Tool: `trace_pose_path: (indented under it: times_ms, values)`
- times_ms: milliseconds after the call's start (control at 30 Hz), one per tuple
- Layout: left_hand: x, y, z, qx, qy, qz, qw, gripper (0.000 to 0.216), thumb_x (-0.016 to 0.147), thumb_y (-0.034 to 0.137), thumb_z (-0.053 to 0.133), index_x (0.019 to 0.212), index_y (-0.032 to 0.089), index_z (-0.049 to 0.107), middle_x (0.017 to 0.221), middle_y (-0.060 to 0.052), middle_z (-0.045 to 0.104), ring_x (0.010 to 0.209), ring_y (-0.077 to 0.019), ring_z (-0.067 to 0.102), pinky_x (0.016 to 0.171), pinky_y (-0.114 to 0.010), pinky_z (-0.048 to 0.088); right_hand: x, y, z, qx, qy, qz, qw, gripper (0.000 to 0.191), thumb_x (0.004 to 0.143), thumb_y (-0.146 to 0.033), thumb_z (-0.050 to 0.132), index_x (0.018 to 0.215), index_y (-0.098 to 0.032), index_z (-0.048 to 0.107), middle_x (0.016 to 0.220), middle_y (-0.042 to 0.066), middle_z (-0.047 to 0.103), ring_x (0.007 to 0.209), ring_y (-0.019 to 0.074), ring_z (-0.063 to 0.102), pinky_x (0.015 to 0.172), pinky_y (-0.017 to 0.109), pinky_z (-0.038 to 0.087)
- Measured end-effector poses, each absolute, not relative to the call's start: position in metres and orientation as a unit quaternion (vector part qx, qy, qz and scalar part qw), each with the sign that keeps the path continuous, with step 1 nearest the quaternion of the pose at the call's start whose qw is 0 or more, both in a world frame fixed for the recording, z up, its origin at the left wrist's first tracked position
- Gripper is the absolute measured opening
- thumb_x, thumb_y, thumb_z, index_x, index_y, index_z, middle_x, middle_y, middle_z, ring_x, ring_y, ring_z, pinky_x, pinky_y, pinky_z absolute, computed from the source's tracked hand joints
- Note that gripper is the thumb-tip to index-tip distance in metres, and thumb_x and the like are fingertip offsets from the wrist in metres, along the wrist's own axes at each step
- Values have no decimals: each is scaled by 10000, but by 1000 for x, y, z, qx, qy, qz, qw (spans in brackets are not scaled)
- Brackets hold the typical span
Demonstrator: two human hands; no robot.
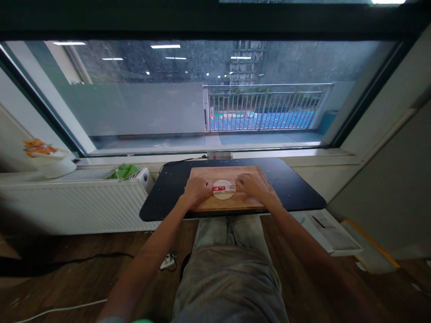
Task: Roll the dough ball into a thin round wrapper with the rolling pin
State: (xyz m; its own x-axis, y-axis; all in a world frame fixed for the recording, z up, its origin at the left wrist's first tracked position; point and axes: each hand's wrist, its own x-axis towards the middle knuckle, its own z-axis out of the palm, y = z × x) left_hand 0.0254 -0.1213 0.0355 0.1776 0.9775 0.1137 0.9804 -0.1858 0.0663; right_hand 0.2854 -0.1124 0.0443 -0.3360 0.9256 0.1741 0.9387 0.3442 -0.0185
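A rolling pin [224, 189] with a red-and-white printed label lies crosswise over a pale, flat round that looks like dough [222, 196]. Both rest on a wooden cutting board [215, 207] in the middle of a small dark table. My left hand [197, 190] is closed at the pin's left end, and my right hand [248, 185] is closed at its right end. The fingers hide both ends of the pin. Parts of the round show above and below the pin.
The dark table [299, 190] stands against the windowsill, just ahead of my lap. Left of it is a white radiator [84, 202] with a green cloth [126, 171] on top. A white drawer unit [332, 231] stands at the right. A plug strip [167, 262] lies on the floor.
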Motion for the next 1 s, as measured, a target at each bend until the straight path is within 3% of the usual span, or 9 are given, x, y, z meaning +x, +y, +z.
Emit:
trace_pose_path:
  times_ms: [200,400,1000]
  values:
    - [31,-128,31,-773,-630,-74,23,567,1110,425,409,1031,150,899,1141,-207,848,1042,-313,805,844,-351,548,268,-130,45,-603,-796,-43,27,384,1091,-358,574,1203,-145,874,1215,228,842,1181,302,782,986,321,533]
    - [34,-145,34,-786,-615,-39,53,502,1078,434,472,1058,186,909,1132,-203,845,1065,-339,794,868,-376,539,258,-139,34,-664,-745,-34,53,484,1125,-386,472,1199,-124,872,1219,241,840,1172,308,792,970,335,544]
    - [20,-111,24,-724,-682,-105,20,480,1075,404,480,1034,194,910,1136,-185,855,1063,-333,811,870,-358,571,262,-111,28,-695,-712,-26,102,506,1133,-422,483,1261,-114,863,1223,261,836,1206,318,791,1028,342,549]
